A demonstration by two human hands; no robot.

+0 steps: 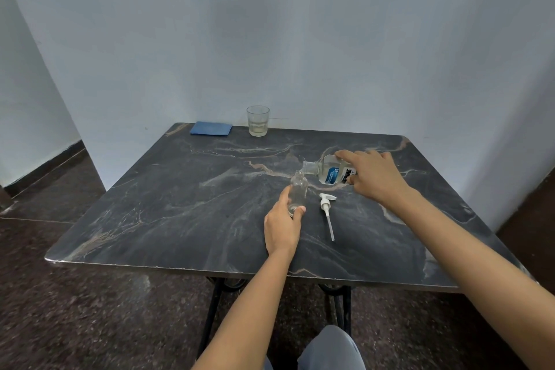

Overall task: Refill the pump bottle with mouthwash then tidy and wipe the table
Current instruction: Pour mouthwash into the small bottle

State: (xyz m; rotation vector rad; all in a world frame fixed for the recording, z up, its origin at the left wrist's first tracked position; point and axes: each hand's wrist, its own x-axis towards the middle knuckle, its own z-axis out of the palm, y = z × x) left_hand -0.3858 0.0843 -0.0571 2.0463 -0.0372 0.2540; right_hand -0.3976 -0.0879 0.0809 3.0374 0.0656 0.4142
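Your right hand [375, 176] hides the back half of the mouthwash bottle [332, 173], and the clear liquid is too faint to tell whether any is running from its neck. How full the small bottle [297, 193] is cannot be made out either.

That small bottle is clear glass, upright, with a narrow open neck. It stands on the dark marbled table [180, 204], just toward three o'clock from the centre. Your left hand [280, 227] grips its lower part from the seven o'clock side, thumb curled across the base.

At two o'clock from it the mouthwash bottle is tipped almost level – its open mouth right at the small bottle's neck, blue-and-white label facing you. Your right hand clamps it from above, fingers curled over the body. The two hands are apart, each on its own bottle.

The white pump [327, 210] lies flat at four o'clock from the small bottle, between your forearms, tube pointing toward six o'clock.

At the table's twelve o'clock edge stands a glass [258, 121] holding a little pale liquid – a folded blue cloth [211, 128] lies beside it, toward eleven o'clock.
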